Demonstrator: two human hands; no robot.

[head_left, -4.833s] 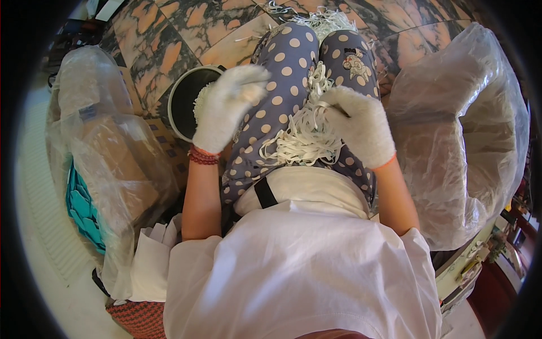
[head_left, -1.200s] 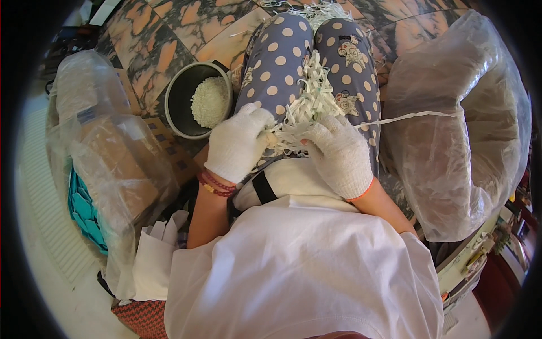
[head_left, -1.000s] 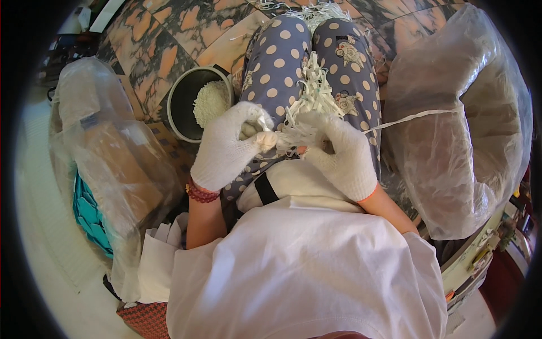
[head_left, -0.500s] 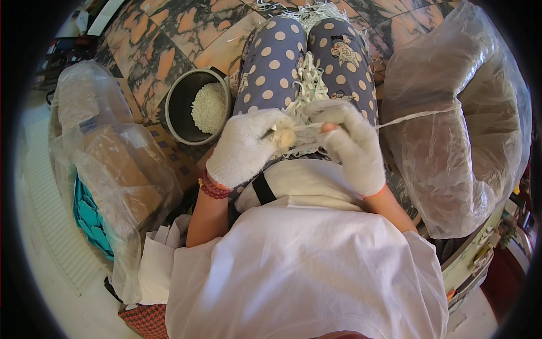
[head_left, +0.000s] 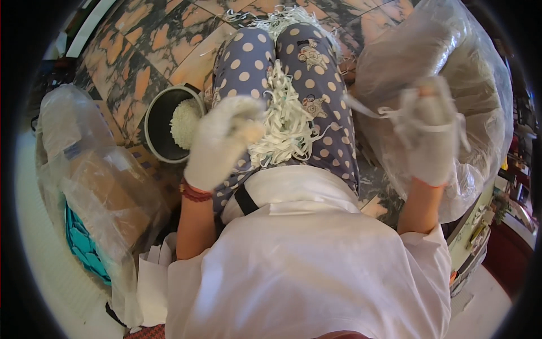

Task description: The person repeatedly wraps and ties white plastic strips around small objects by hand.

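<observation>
My left hand [head_left: 217,144], in a white knit glove with some bare fingertips, is over my left thigh beside the pot. Its fingers are curled but smeared by motion, so whether they hold anything cannot be made out. Off to the right, my gloved right hand [head_left: 428,133] is raised in front of the large clear plastic bag [head_left: 384,68], its fingers bent and blurred. A thin white strip [head_left: 364,107] trails leftward from that hand. Between my thighs lies a heap of white strips [head_left: 285,127], tangled and ribbon-like.
A dark pot [head_left: 160,121] with small white pieces [head_left: 184,124] inside stands left of my legs. Further left, a clear plastic bag [head_left: 121,186] covers cardboard, with teal pieces [head_left: 84,243] below. More white strips [head_left: 288,21] lie past my knees on the patterned tile floor [head_left: 164,42].
My hands, close together over my lap before, have parted. The right has swung right to the large bag with the strip; the left has shifted left, toward the pot.
</observation>
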